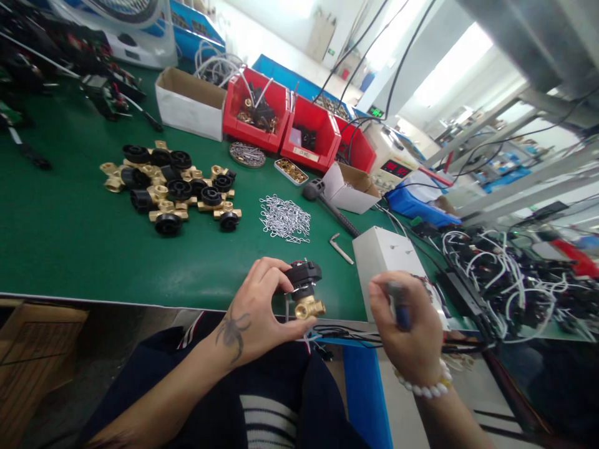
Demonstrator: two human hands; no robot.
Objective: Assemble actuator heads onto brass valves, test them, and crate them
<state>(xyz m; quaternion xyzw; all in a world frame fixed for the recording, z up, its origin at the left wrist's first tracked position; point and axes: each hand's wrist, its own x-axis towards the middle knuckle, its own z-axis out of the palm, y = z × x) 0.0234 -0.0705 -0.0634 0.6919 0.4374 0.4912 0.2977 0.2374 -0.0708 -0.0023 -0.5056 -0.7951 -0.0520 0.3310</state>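
Note:
My left hand point(262, 305) pinches a brass valve with a black cap point(305, 288) between thumb and fingers, at the table's front edge. The valve's brass body points down and the black part is on top. To the right, my right hand point(409, 324) is closed around a dark, blurred tool point(400, 305), in front of a white box point(388, 259). Beyond the hands lies a pile of silver wire clips point(284, 218). Several brass valves with black caps point(180, 189) stand grouped at the left of the green table point(201, 262).
Red bins point(257, 112) with parts stand at the back, beside a white carton point(191, 103). A dish of pins point(247, 154), a tray of brass pieces point(291, 171), an open carton point(350, 187) and a hex key point(341, 249) lie nearer. Tangled cables point(500, 280) fill the right.

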